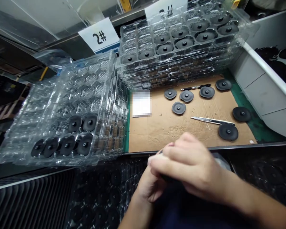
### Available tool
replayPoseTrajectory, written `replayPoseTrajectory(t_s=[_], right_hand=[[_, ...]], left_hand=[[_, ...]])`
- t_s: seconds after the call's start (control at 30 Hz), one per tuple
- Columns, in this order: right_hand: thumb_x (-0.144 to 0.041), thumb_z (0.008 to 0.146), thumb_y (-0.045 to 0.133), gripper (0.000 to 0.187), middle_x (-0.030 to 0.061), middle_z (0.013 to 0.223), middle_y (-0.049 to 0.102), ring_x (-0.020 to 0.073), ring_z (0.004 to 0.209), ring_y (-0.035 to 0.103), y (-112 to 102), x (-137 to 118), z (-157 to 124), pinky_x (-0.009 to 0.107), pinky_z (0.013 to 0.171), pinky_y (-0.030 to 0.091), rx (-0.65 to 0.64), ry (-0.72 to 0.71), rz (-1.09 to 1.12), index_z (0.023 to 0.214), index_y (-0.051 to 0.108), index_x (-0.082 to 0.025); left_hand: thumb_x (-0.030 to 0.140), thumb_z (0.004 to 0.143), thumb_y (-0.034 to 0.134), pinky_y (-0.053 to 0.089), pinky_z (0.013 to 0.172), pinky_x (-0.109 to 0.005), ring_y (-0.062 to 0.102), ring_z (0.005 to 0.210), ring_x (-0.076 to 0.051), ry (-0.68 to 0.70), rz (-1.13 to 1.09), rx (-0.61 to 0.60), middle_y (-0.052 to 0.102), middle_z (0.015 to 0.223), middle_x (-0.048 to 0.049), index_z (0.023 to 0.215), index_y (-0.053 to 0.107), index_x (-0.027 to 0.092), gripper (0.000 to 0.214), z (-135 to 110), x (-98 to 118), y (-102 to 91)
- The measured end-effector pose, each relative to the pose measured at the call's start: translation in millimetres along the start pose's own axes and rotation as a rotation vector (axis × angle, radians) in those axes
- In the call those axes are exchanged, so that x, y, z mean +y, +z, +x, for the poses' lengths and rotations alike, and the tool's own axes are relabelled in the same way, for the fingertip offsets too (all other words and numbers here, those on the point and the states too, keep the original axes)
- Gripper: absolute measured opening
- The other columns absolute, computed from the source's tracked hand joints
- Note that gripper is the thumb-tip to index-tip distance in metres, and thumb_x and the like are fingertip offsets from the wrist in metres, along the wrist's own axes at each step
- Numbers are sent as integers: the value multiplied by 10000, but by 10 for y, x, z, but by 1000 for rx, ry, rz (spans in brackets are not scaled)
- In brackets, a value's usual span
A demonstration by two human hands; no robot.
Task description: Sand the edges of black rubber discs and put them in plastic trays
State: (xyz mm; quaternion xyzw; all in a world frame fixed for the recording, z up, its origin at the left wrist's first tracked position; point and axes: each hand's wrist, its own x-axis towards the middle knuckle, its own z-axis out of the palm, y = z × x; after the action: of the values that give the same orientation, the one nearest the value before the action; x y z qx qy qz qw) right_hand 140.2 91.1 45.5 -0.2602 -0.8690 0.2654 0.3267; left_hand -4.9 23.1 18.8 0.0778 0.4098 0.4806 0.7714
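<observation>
Together, hands (pixel 190 162) curl right over left, cannot tell whether gripping; black discs (pixel 178 110) lie beyond, on cardboard (pixel 154 133).

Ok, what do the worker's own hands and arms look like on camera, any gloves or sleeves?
The left hand and right hand show no full gloves, and no sleeves on the visible forearms. One right fingertip looks whitish; cover or glare, I can't tell. Dark clothing shows below.

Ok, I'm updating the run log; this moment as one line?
left hand: against right hand | grip contents: unclear | cardboard: dark discs, pen, tweezers
</observation>
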Motion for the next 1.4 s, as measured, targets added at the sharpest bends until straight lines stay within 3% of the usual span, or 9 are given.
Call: replayPoseTrajectory(t_s=[0.1,0.3,0.47,0.63,0.83,0.93,1.07,1.2,1.4], right_hand=[[-198,925,419,253,10,844,678,106,708,568,-18,121,-6,290,689,355,48,-5,140,1034,646,-221],[-323,873,542,211,12,1014,686,161,885,629,20,407,-425,245,695,482,152,669,377,1030,669,-259],[-418,855,542,296,48,1054,685,216,948,636,220,435,-690,310,773,524,76,890,462,1018,688,-219],[-321,869,551,217,8,1057,678,189,953,627,40,255,-497,261,703,507,181,757,300,1050,664,-279],[-99,862,525,358,27,991,679,149,806,606,73,-38,-69,310,722,443,172,164,70,1189,574,-236],[-105,871,494,295,53,907,677,154,751,595,186,-104,-91,317,692,438,125,261,56,1144,588,-161],[-189,884,520,218,-8,948,683,130,824,629,110,-85,-324,230,718,488,-82,466,470,1059,630,-257],[-237,897,519,246,-17,1092,656,146,939,631,13,-27,-417,212,739,504,175,714,444,1119,599,-304],[-141,870,514,335,79,1012,663,182,858,605,134,-193,-147,335,771,466,240,203,107,1203,536,-168]], left_hand=[[416,537,824,407,1005,-369,604,1058,-265,78,-4,-22,679,1057,-25,1122,637,239,639,17,38,-54],[396,581,808,437,976,-373,620,1061,-276,180,-24,-104,504,1373,-83,1164,603,301,625,-51,148,-129],[440,568,793,407,1007,-426,605,1086,-288,162,-31,-72,609,1250,-61,1146,609,321,617,-38,177,-123],[429,555,801,391,1019,-445,598,1095,-295,132,-37,-76,621,1236,-43,1134,618,327,615,-26,154,-87],[437,570,795,459,907,-263,617,1039,-206,242,7,39,679,1110,-33,1177,606,261,659,-8,29,-71],[408,543,818,459,919,-273,593,1088,-222,270,22,110,648,1182,-43,1154,615,263,660,19,35,-145],[387,520,827,488,908,-344,623,1049,-272,274,-40,44,637,1205,-43,1126,621,287,648,37,86,-181],[353,537,824,499,901,-321,630,1043,-259,279,-66,-15,645,1187,-35,1125,621,281,626,49,91,-94],[355,591,808,448,985,-347,581,1118,-253,277,-31,-38,631,1193,-57,1161,599,256,615,59,24,-83]])
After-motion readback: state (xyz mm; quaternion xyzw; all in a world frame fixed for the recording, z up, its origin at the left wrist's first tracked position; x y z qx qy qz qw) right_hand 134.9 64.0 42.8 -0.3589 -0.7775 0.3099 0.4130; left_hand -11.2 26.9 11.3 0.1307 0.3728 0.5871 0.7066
